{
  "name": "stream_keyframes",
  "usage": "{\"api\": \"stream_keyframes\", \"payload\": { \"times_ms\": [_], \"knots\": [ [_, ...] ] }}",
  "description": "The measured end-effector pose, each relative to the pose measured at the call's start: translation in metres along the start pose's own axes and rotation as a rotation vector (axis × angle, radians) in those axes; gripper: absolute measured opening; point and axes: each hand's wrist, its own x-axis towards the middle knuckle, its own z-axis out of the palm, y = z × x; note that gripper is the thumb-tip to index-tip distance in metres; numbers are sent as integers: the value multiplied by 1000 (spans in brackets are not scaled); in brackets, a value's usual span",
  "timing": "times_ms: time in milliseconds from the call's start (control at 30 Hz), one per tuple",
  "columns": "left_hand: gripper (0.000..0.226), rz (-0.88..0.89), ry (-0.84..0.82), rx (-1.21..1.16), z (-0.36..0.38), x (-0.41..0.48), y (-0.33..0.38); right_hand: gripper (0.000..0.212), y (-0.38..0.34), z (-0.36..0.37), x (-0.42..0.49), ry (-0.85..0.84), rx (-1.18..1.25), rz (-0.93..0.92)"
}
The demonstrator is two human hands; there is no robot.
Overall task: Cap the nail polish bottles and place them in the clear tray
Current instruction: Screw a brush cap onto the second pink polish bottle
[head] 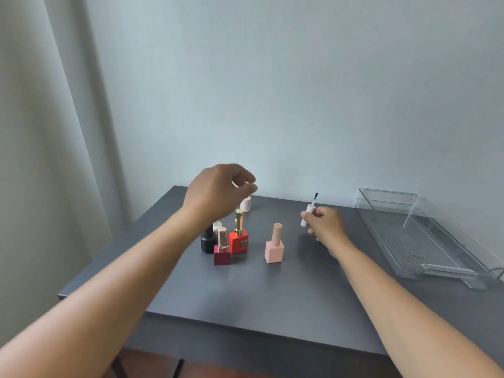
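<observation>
Far side, my left hand (218, 192): loosely curled, empty, over uncapped ribbed bottle (245, 204), likely to steady it.
My right hand (326, 227): pinching brush cap (306, 215), bristles up, avoids drips.
Clear tray (388, 191): right, no bottles yet.

One wide-angle camera, worn on the head, looks forward and down over the dark grey tabletop (272, 301). It sits close above the near edge of the tabletop and faces the pale plain wall (272, 91).

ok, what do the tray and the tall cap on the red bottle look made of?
Tray: clear rigid plastic, probably acrylic; table shows through it, edges catch light. Tall cap on the red bottle: glossy gold with bright highlights, metal or metallised plastic, cannot tell which.
</observation>
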Motion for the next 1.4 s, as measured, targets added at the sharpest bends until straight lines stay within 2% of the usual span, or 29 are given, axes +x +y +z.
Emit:
{"api": "stream_keyframes", "payload": {
  "times_ms": [133,300,400,533,667,767,1100,1233,1400],
  "knots": [
    [22,-33,-101,109,11,55,-26,19,-5,-1,-2,-5,23,-27],
    [66,-107,-341,326,38,101,-59,17,-12,-1,1,-19,38,-51],
    [78,-156,-465,370,54,116,-73,16,-15,-1,7,-28,47,-71],
    [74,-195,-576,348,68,132,-87,15,-17,1,12,-39,58,-76],
    [49,-229,-638,249,76,142,-96,15,-18,4,14,-52,62,-82],
    [42,-236,-666,199,80,143,-100,17,-18,6,12,-58,65,-82],
    [28,-177,-548,86,79,136,-94,14,-25,0,2,-30,120,-75],
    [26,-116,-483,-99,63,127,-71,11,-33,-9,-6,-35,171,-87],
    [29,-100,-408,-372,36,102,-31,19,-46,-23,-19,26,269,-139]
  ]
}}
